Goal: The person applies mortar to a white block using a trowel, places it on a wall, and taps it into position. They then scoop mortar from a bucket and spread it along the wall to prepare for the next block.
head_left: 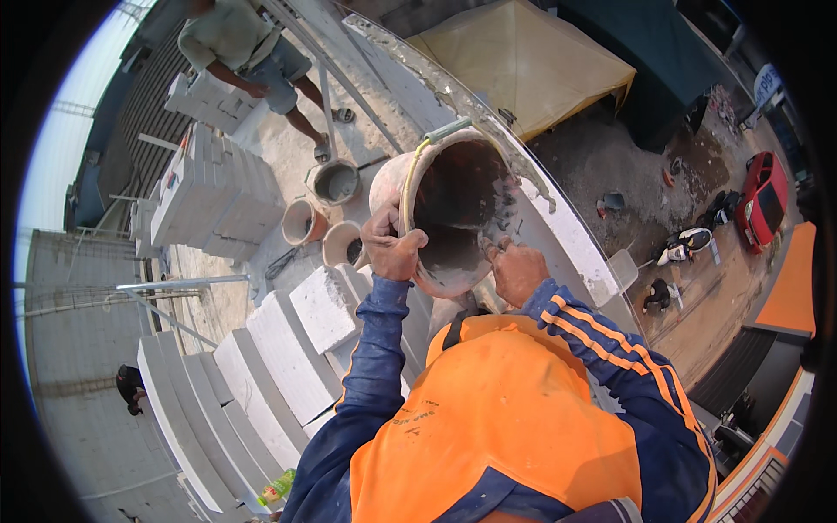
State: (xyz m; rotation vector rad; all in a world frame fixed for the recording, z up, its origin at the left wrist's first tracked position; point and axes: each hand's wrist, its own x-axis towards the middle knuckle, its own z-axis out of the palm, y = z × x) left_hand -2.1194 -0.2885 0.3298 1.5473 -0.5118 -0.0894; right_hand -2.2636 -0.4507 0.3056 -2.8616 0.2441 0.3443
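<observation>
A mortar-stained bucket (pixel 392 187) is tipped with its mouth toward me, showing a dark, wet-looking inside with grey residue. Its wire handle with a pale green grip (pixel 448 131) lies against the far rim. My left hand (pixel 391 248) is closed on the bucket's left rim, thumb over the edge. At the lower right of the mouth, my right hand (pixel 519 272) has its fingers curled in at the rim; their tips are partly hidden. Both forearms are in dark blue sleeves.
White blocks (pixel 327 305) lie in rows at my left, with taller block stacks (pixel 218 192) beyond. Several buckets (pixel 303 222) stand past the bucket I hold. Another person (pixel 248 61) stands at the far left. On my right a wall edge (pixel 571 244) drops to ground far below.
</observation>
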